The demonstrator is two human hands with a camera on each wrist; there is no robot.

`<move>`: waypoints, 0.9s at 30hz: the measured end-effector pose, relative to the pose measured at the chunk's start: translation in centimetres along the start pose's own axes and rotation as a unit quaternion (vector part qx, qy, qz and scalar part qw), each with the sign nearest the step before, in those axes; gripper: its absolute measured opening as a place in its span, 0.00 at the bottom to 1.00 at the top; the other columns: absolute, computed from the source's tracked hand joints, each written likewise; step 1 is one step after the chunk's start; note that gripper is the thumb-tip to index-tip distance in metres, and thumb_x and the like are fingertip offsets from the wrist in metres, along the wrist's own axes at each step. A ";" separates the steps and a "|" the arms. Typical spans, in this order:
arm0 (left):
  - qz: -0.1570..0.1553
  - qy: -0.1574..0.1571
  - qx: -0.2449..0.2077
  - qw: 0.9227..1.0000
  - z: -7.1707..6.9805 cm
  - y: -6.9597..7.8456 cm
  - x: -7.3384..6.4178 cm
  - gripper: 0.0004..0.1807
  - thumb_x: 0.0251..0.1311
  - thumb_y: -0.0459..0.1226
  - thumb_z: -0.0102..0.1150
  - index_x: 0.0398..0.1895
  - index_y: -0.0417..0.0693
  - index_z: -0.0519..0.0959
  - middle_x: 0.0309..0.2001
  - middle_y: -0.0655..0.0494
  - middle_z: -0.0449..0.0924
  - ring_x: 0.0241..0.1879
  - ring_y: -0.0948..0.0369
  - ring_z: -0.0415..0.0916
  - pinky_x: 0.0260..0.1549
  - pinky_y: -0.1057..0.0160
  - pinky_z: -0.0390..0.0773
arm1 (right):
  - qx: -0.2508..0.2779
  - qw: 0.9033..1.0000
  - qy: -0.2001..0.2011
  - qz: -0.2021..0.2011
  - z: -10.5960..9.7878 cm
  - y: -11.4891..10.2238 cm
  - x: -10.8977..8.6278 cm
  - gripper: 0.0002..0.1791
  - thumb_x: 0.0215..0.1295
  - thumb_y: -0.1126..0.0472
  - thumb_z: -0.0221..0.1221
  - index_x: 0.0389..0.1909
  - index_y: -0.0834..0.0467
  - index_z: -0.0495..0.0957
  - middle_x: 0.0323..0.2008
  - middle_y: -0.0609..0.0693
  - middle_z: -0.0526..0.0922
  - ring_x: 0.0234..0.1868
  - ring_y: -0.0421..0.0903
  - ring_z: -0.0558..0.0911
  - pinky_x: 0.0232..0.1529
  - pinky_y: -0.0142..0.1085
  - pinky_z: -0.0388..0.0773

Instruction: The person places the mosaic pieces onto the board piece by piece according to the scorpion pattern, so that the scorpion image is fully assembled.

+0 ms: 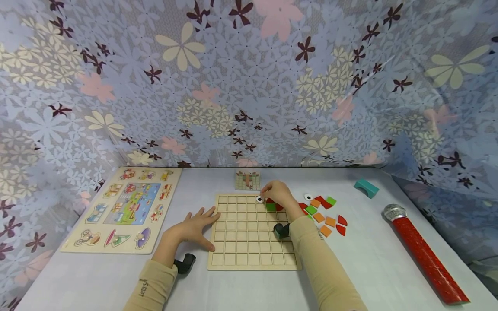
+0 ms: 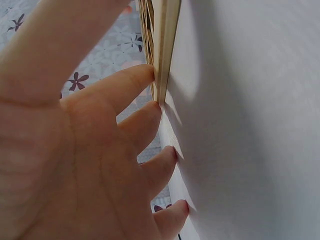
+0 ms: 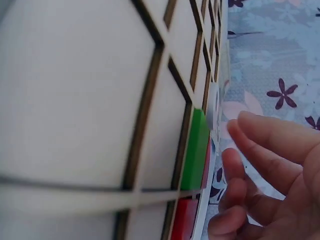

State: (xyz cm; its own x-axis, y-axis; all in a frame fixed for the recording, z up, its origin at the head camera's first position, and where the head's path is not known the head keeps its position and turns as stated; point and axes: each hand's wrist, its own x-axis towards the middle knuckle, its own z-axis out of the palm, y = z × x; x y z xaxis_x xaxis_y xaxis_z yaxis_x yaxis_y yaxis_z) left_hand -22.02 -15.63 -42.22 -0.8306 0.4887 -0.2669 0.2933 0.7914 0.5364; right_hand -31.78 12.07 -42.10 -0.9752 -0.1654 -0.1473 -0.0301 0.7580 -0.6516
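Note:
A wooden grid board (image 1: 241, 261) lies on the table between the hands. My left hand (image 1: 193, 229) is spread at its left side, thumb and a fingertip touching the edge; the other fingertips rest on the table. At the board's far right, my right hand (image 1: 279, 193) hovers beside a round white eye piece (image 1: 259, 199) in the top row. In the right wrist view, a small gap separates its loosely bent fingertips from the eye piece (image 3: 213, 106); nothing shows between them. Close by sit a green square (image 1: 270, 207) and red pieces (image 3: 184, 220), partly hidden by this hand.
Right of the board lie loose orange squares (image 1: 326, 231), red pieces (image 1: 340, 230), green pieces (image 1: 331, 201) and another eye piece (image 1: 308, 197). A pattern card (image 1: 247, 180) lies behind the board, a picture puzzle (image 1: 165, 172) left, a teal block (image 1: 366, 188) and red microphone (image 1: 426, 255) right.

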 end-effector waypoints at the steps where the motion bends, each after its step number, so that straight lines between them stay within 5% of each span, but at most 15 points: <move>1: 0.000 0.000 0.000 1.000 0.0 0.0 0.0 0.55 0.36 0.46 0.75 0.70 0.44 0.56 0.72 0.44 0.43 0.70 0.41 0.35 0.63 0.35 0.33 | 0.010 1.000 0.002 -0.004 -0.1 0.1 -0.1 0.09 0.59 0.59 0.61 0.36 0.59 0.83 0.36 0.54 0.82 0.38 0.50 0.78 0.41 0.43 0.76; 7: 0.003 0.001 0.001 1.000 0.0 -0.1 0.0 0.55 0.36 0.45 0.75 0.70 0.43 0.56 0.72 0.44 0.43 0.70 0.40 0.35 0.62 0.34 0.33 | 0.061 0.998 0.008 -0.011 -0.8 0.5 -0.7 0.12 0.60 0.59 0.59 0.42 0.61 0.81 0.45 0.58 0.79 0.45 0.54 0.76 0.46 0.45 0.74; 14: 0.005 0.002 0.002 1.000 0.0 -0.2 0.0 0.55 0.36 0.46 0.75 0.70 0.44 0.56 0.72 0.44 0.43 0.70 0.40 0.35 0.62 0.34 0.33 | 0.165 0.986 -0.008 0.017 -1.6 1.3 -1.4 0.16 0.64 0.58 0.56 0.49 0.63 0.77 0.50 0.59 0.76 0.42 0.52 0.77 0.42 0.42 0.77; 20: 0.005 0.002 0.001 1.000 0.0 -0.2 0.0 0.56 0.35 0.46 0.75 0.70 0.44 0.56 0.72 0.44 0.43 0.70 0.40 0.35 0.62 0.35 0.32 | 0.163 0.987 0.007 0.008 -2.1 2.2 -1.6 0.17 0.64 0.57 0.55 0.49 0.63 0.77 0.51 0.58 0.77 0.50 0.54 0.74 0.51 0.46 0.71; 27: 0.006 -0.003 0.003 1.000 -0.1 0.1 -0.2 0.56 0.36 0.46 0.75 0.70 0.43 0.56 0.72 0.42 0.42 0.70 0.40 0.35 0.62 0.34 0.33 | 0.185 0.982 0.021 0.008 -2.5 3.0 -1.9 0.17 0.65 0.59 0.55 0.50 0.66 0.76 0.49 0.60 0.77 0.41 0.52 0.74 0.41 0.41 0.73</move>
State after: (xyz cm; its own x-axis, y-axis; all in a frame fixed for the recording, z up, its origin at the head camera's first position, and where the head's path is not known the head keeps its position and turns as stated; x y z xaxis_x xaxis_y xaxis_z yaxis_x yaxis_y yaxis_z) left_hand -21.86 -15.69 -41.99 -0.8244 0.5002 -0.2648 0.3065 0.7879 0.5342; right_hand -30.59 16.22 -41.94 -0.9834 -0.1233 -0.1333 0.0591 0.4769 -0.8770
